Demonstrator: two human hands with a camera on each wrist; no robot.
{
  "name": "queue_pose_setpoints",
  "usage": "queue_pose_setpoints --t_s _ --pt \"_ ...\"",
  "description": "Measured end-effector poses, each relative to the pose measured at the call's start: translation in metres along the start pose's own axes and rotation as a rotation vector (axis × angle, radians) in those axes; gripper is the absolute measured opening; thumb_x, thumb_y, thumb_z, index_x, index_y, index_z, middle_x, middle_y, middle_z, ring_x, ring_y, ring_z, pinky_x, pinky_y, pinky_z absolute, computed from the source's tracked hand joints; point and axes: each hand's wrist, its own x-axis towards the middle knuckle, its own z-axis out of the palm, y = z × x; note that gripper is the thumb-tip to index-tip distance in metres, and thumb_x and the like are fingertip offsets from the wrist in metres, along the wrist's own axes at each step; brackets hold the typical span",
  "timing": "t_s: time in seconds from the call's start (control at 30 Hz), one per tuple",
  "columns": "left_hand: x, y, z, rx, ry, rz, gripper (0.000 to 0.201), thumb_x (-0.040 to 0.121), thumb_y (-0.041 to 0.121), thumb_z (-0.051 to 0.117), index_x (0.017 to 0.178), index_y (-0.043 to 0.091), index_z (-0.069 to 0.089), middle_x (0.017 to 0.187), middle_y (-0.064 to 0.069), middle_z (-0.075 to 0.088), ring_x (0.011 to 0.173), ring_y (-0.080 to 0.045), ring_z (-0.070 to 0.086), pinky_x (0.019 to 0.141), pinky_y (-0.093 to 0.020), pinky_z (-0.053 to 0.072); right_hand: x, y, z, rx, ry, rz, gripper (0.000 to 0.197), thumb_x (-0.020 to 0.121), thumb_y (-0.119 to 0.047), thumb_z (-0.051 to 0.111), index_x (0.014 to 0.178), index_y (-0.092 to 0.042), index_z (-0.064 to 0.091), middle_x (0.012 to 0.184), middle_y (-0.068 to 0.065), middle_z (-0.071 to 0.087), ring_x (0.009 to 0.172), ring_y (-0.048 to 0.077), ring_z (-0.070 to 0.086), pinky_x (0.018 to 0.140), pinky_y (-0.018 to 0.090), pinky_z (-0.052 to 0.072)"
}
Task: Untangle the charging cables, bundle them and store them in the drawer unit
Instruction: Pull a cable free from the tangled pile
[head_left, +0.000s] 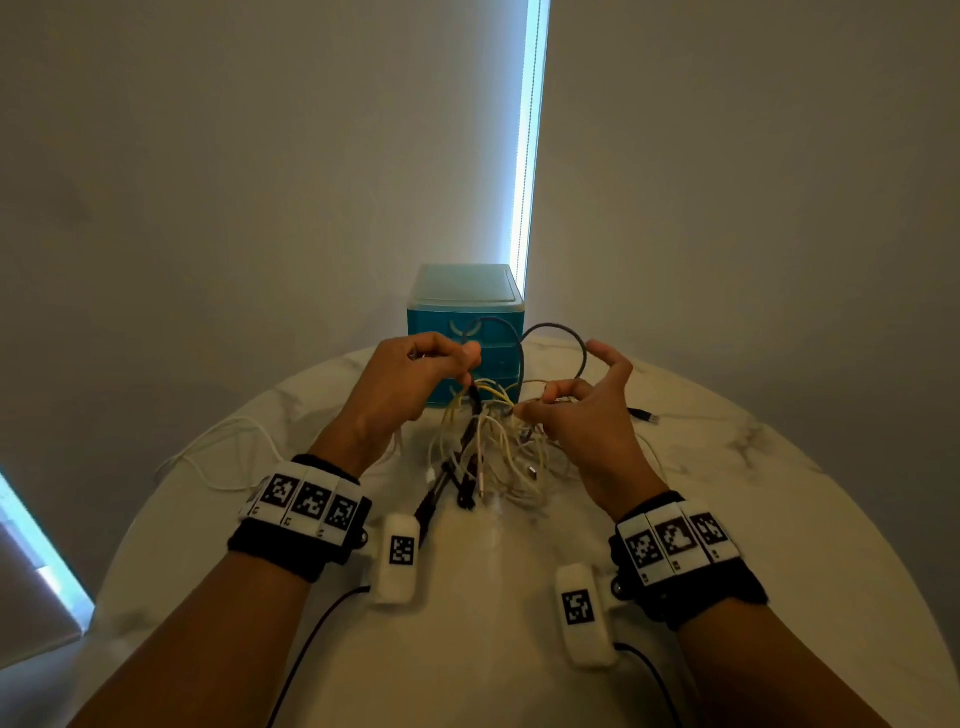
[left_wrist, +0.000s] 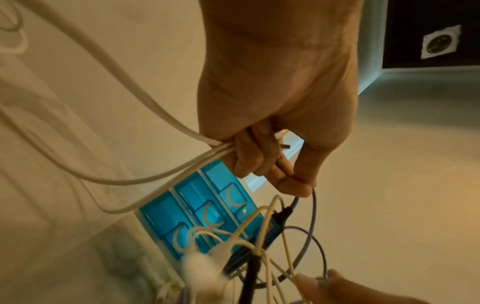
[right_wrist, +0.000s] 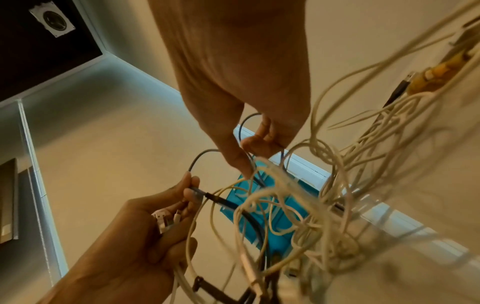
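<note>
Pinching the grey cable (head_left: 524, 353) just behind its dark plug, the left hand (head_left: 410, 379) is raised above a round marble table (head_left: 727, 467), its thumb and forefinger closed on that cable while the other fingers curl round a few white cables (left_wrist: 145, 179) and their plugs in the palm. The plug (left_wrist: 281, 216) points down and toward the person, and from the pinch the grey cable rises in an arch, its long run going from the left hand across to the right. The right hand (head_left: 587, 415) is level with the left and near it, thumb and forefinger brought together among thin strands at the top of the tangle (head_left: 493, 447); which strand they grip cannot be told, and the remaining fingers are spread and raised. The tangle of white, yellowish and black cables hangs between the two hands and trails onto the table, lying mostly toward the person. A white loop (head_left: 218, 452) runs out to the left, and a black plug (head_left: 644, 415) lies on the right. Behind the hands, at the far table edge, stands the teal drawer unit (head_left: 462, 306), its three drawers closed, with the cable arches crossing in front of it.
</note>
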Motion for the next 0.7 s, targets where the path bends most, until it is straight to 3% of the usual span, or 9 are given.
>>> queue_pose_setpoints --t_s 0.1,0.17,0.27,0.37,0.47,0.6,0.7 --pt "-0.001 0.003 0.002 -0.022 0.000 0.003 0.028 0.101 0.035 0.070 0.098 0.008 0.079 0.085 -0.006 0.076 0.046 0.003 0.052 0.053 -0.023 0.033 -0.002 -0.002 0.001 -0.040 0.021 -0.090 0.094 0.078 0.014 0.084 0.140 -0.033 0.032 0.084 0.004 0.069 0.072 0.015 0.069 0.081 0.042 0.064" --pt "-0.003 0.006 0.002 -0.060 -0.024 0.011 0.029 0.102 0.037 0.069 0.098 0.010 0.078 0.086 -0.005 0.076 0.044 -0.001 0.045 0.052 -0.025 0.030 -0.005 -0.007 0.004 -0.062 -0.040 -0.135 0.092 0.078 0.009 0.087 0.140 -0.032 0.032 0.088 0.006 0.072 0.071 0.017 0.073 0.076 0.036 0.066" --pt "-0.007 0.012 0.003 -0.059 -0.133 0.030 0.030 0.102 0.041 0.068 0.103 0.012 0.076 0.087 -0.004 0.076 0.048 -0.006 0.040 0.049 -0.025 0.029 -0.010 -0.014 0.010 -0.115 -0.211 -0.118 0.096 0.079 0.002 0.090 0.144 -0.031 0.028 0.108 0.007 0.075 0.087 0.015 0.080 0.075 0.023 0.064" --pt "-0.014 0.022 0.009 -0.018 -0.246 0.057 0.024 0.104 0.036 0.065 0.105 0.014 0.075 0.091 -0.006 0.076 0.048 -0.006 0.042 0.047 -0.023 0.032 -0.009 -0.012 0.011 -0.135 -0.267 -0.112 0.090 0.082 -0.004 0.090 0.144 -0.029 0.031 0.115 0.004 0.077 0.096 0.014 0.080 0.079 0.023 0.062" --pt "-0.016 0.024 0.010 0.034 -0.291 0.052 0.027 0.108 0.026 0.060 0.123 0.006 0.070 0.096 -0.008 0.076 0.048 0.006 0.057 0.049 -0.007 0.041 -0.007 -0.008 0.008 -0.162 -0.211 -0.120 0.078 0.082 -0.016 0.093 0.139 -0.026 0.040 0.105 0.001 0.081 0.096 0.014 0.079 0.090 0.033 0.062" --pt "-0.008 0.013 -0.002 0.190 -0.341 -0.083 0.038 0.099 0.040 0.071 0.133 0.024 0.066 0.111 0.002 0.081 0.055 0.011 0.062 0.047 -0.011 0.042 -0.002 -0.005 0.004 -0.178 -0.076 -0.114 0.081 0.076 -0.026 0.098 0.135 -0.028 0.042 0.099 -0.001 0.081 0.096 0.016 0.079 0.094 0.043 0.063" --pt "-0.004 0.007 -0.011 0.259 -0.295 -0.158 0.042 0.092 0.045 0.077 0.128 0.026 0.068 0.111 0.006 0.081 0.086 0.007 0.068 0.063 -0.020 0.045 -0.001 -0.006 0.003 -0.095 -0.012 -0.120 0.076 0.081 -0.015 0.094 0.135 -0.026 0.041 0.102 -0.001 0.081 0.092 0.012 0.080 0.089 0.038 0.065"
